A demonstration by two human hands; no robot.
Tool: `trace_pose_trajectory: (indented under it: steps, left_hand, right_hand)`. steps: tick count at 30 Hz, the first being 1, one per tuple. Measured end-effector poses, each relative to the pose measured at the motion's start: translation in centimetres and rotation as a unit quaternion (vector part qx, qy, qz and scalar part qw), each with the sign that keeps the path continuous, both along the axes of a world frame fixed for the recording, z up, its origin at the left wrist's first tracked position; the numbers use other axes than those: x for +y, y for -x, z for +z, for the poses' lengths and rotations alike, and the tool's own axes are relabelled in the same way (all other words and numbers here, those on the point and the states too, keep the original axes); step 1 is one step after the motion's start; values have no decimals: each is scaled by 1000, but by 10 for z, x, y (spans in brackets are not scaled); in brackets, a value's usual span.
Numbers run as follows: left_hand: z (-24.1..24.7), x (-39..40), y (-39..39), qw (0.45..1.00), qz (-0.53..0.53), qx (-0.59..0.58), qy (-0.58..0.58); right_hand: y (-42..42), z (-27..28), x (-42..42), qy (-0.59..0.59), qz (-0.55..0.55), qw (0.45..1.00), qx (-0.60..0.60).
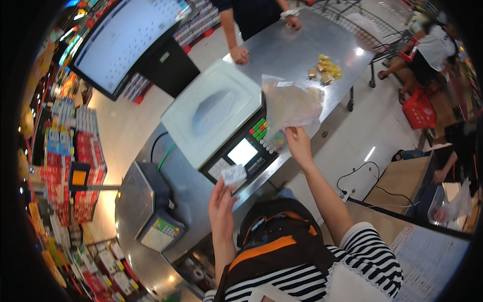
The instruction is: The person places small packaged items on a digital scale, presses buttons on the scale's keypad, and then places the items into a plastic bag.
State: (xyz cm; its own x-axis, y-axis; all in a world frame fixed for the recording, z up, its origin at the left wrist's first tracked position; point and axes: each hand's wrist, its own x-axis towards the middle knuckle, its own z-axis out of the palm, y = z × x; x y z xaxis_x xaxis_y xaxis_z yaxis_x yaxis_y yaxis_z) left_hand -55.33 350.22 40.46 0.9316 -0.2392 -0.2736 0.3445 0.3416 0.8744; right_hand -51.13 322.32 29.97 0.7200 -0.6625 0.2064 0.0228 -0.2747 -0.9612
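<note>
My right hand pinches the edge of a clear plastic bag that lies over the steel counter beside the scale's keypad. The bag bears a small label and has something pale or yellowish in it. My left hand holds a small white printed slip between its fingers, over the near edge of the weighing scale. The scale's lit display and green and red keys face me. Several yellow-wrapped small items lie on the counter past the bag.
Across the steel counter a person in dark clothes rests both hands on it. A large monitor stands at upper left, a second scale at lower left. Shopping carts, people and a red basket are at right.
</note>
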Motion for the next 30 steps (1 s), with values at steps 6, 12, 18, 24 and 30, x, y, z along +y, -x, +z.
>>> trace_pose_trajectory:
  steps: [6,12,18,24,30]
  left_hand:
    - [10,-70,-32,997,-75,-35,0]
    - [3,-127,-51,983,-175,-60,16]
    - [8,-157,-77,969,-241,12,52]
    - [24,-168,-100,981,-191,-26,10]
    - [34,-201,-130,978,-175,-96,-57]
  right_hand:
    - [48,91,37,-130,100,986,-17]
    - [30,111,17,-222,123,967,31]
    - [9,118,1,-299,36,952,-49]
    - [-13,100,-132,-33,-205,976,-67]
    - [-64,16,-314,-139,-180,973,47]
